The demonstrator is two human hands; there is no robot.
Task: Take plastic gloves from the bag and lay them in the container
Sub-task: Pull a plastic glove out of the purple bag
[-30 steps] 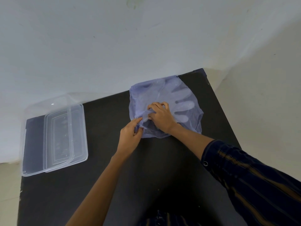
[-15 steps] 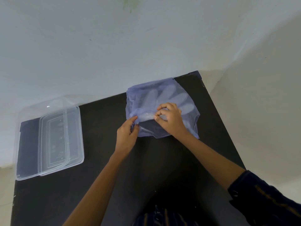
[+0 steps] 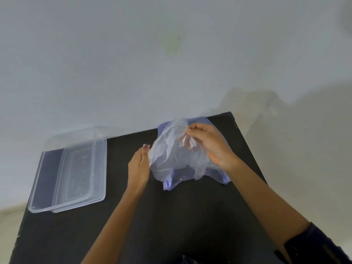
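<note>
Head view: on the black tabletop [image 3: 171,216], the flat, open-fingered left hand [image 3: 139,168] steadies a thin clear plastic glove [image 3: 171,151], which the right hand [image 3: 209,145] pinches and lifts above the bluish plastic bag [image 3: 219,174]; the clear rectangular container [image 3: 47,178] waits well apart, leftward.

1. Left hand [image 3: 138,168]: bare, forearm uncovered to the frame edge; short nail showing on one fingertip.
2. Right hand [image 3: 211,145]: bare, forearm uncovered up to a dark navy sleeve [image 3: 312,246], pushed back, faint brownish stripes, cuff edge visible.
</note>
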